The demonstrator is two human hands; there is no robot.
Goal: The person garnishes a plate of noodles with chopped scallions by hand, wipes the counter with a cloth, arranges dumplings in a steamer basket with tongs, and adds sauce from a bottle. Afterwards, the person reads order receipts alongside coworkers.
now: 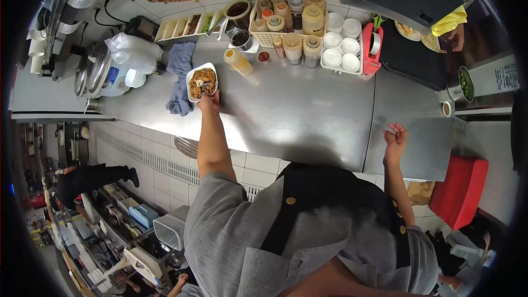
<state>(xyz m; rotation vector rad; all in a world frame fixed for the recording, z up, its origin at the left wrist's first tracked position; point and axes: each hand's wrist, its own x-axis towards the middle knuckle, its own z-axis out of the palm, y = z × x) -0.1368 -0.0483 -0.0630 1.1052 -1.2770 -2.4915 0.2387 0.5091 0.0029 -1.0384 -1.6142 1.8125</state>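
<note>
My left hand (pixel 209 101) reaches far over the steel counter and grips the near edge of a white square dish (pixel 190 91). Browned food (pixel 202 81) with a pale topping fills the dish; what lies under my fingers is hidden. Beside it on the left lies a crumpled blue-grey cloth (pixel 179 96). A squeeze bottle (pixel 238 62) of yellowish sauce stands a little to the dish's right. Over the counter's right part, my right hand (pixel 395 136) hovers with nothing in it, fingers loosely bent and apart.
Along the back of the steel counter (pixel 297 110) stand a topping tray (pixel 190 25), a basket of sauce bottles (pixel 289 19), white cups (pixel 342 44) and a red tape dispenser (pixel 372 49). Another person's hand (pixel 456 38) shows beside a yellow cloth (pixel 450 20). A red bin (pixel 459 192) stands right.
</note>
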